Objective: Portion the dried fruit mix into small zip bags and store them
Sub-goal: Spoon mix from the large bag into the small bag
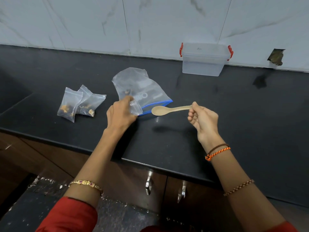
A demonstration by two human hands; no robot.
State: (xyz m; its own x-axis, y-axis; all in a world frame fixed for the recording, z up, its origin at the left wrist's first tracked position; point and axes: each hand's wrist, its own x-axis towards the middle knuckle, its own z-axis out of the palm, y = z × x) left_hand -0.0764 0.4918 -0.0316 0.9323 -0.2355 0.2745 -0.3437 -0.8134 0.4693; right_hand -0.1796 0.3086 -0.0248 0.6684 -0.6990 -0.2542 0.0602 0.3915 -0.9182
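Left hand (121, 113) pinches small empty zip bag (135, 109) over big zip bag (141, 91), counter centre. Right hand (203, 117) grips beige spoon (168, 109) handle, bowl toward 9 o'clock. Two filled bags (78, 103) at 9 o'clock; lidded container (204, 60) at 1 o'clock.

Both forearms are reaching forward, bracelets at the wrists; the left hand (120, 113) is pinching with curled fingers, while the right hand (203, 118) is gripping between thumb and fingertips, palm turned inward.

Left hand's (120, 113) fingertips behind the small zip bag (135, 109) (large bag's (142, 87) contents indistinct)
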